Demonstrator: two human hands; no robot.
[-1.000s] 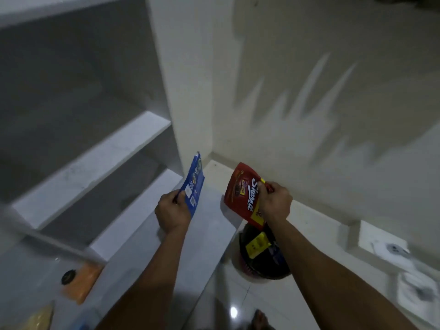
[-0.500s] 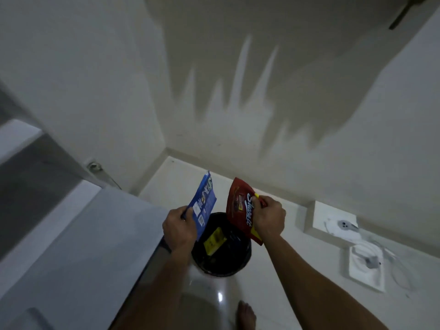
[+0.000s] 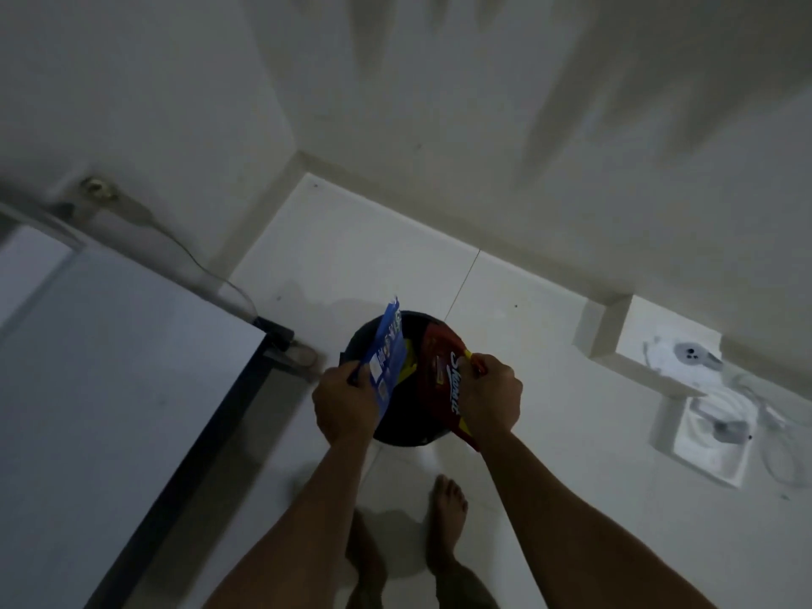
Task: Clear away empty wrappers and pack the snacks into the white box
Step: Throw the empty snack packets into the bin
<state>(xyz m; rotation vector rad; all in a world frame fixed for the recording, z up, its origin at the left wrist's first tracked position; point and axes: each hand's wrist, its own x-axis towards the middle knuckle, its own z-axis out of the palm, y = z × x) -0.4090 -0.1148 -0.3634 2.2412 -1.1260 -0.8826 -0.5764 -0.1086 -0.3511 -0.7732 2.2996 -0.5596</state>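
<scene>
Wrappers: red wrapper (image 3: 444, 380) pinched in my right hand (image 3: 492, 395), blue wrapper (image 3: 386, 353) pinched in my left hand (image 3: 345, 404), both grips closed directly above the black bin (image 3: 397, 426). Risk: light foil may drift past the rim on release.

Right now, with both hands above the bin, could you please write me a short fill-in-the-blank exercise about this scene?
1. The left hand holds a wrapper whose colour is ____.
2. The right hand holds a wrapper whose colour is ____.
3. Both wrappers hang over a round black ____.
4. Near the bin, on the floor, a bare ____ shows.

Missing words: blue; red; bin; foot
</scene>
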